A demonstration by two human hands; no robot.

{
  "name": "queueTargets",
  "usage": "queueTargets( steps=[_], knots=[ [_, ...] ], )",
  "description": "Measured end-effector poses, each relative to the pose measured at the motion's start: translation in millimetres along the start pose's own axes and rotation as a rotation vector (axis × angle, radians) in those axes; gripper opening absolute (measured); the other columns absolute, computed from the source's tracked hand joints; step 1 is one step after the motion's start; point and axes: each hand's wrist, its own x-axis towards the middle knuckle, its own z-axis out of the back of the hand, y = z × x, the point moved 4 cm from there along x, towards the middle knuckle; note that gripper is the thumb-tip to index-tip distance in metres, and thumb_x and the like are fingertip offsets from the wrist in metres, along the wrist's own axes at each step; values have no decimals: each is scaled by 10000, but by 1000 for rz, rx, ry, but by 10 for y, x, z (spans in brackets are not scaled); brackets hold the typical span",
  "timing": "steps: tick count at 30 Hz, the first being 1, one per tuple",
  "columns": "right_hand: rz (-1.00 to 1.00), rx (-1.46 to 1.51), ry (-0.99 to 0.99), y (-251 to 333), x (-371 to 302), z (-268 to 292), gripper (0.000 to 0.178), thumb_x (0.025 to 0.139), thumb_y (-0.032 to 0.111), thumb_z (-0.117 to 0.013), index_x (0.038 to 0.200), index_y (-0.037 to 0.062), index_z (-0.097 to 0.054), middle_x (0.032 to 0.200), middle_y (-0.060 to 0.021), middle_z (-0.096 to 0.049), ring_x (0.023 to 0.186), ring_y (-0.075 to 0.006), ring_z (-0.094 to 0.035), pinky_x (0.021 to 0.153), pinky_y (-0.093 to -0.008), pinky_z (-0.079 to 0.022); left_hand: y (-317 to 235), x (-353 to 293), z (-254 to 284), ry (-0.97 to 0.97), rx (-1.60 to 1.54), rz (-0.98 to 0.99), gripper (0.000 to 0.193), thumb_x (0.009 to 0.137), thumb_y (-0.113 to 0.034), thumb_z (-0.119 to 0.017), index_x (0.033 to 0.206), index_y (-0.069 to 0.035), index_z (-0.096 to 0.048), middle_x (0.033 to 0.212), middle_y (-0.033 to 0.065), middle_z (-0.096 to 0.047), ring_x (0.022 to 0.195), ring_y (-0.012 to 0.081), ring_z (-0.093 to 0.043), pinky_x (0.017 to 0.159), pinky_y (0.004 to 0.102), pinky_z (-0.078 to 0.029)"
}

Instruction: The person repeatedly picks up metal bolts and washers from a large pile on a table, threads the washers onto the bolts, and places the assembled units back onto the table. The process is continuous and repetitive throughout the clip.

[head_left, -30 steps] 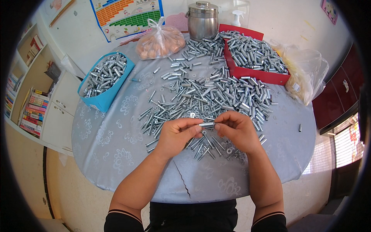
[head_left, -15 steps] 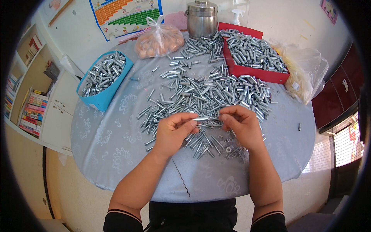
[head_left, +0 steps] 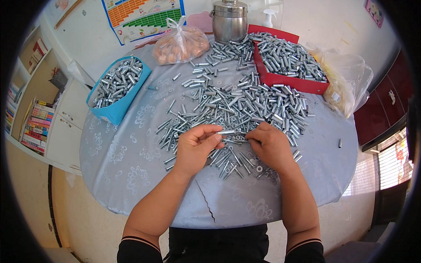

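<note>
"What are we holding?"
"Our left hand (head_left: 196,147) pinches a metal sleeve (head_left: 226,132) above loose bolts (head_left: 234,153); our right hand (head_left: 270,145) curls near its right end, grip unclear."
"Any writing?"
"We see a colour-blocked printed wall chart (head_left: 144,19) beyond."

My bolt (head_left: 226,132) is smooth, glossy metal, as are the heaped metal parts (head_left: 267,105) before me. My tablecloth (head_left: 153,193) has a satiny sheen and a few creases. I see shiny metal on the pot (head_left: 230,24), thin, wrinkled clear plastic in the bag (head_left: 180,35), smooth red sides on the box (head_left: 296,86). My sleeves (head_left: 139,252) are matt cloth.
</note>
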Motion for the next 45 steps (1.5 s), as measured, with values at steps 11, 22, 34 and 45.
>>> queueTargets(
  steps=[11, 22, 34, 45],
  knots=[
    [21, -8, 10, 22, 8, 12, 119, 779, 99, -668, 883, 121, -721, 885, -49, -602, 805, -269, -636, 688, -389, -520, -7, -8, -14, 4, -5, 6, 192, 918, -5, -608, 1103, 33, -646, 965, 102, -706, 794, 142, -680, 724, 255, -557],
    [21, -67, -67, 10, 41, -74, 53, 813, 137, -679, 850, 109, -704, 853, -48, -591, 761, -279, -633, 651, -393, -515, 6, -14, -26, 19, 47, 30, 205, 915, 8, -604, 1113, 39, -641, 974, 107, -704, 789, 136, -678, 729, 250, -557],
    [-374, 912, -124, 1, 24, -98, 41, 882, 25, -651, 895, 15, -613, 799, -55, -654, 658, -110, -614, 611, -257, -485, 0, -14, -29, 20, 17, 44, 200, 931, -16, -604, 1121, 37, -639, 971, 95, -695, 814, 132, -674, 732, 248, -575],
    [-209, 393, -144, 42, 34, 10, 55, 825, 51, -687, 878, 55, -671, 818, -51, -650, 676, -159, -623, 616, -286, -493, -60, 7, 77, -118, 33, -29, 205, 921, -36, -619, 1114, 26, -648, 961, 111, -718, 760, 130, -677, 707, 251, -558]
  ],
)
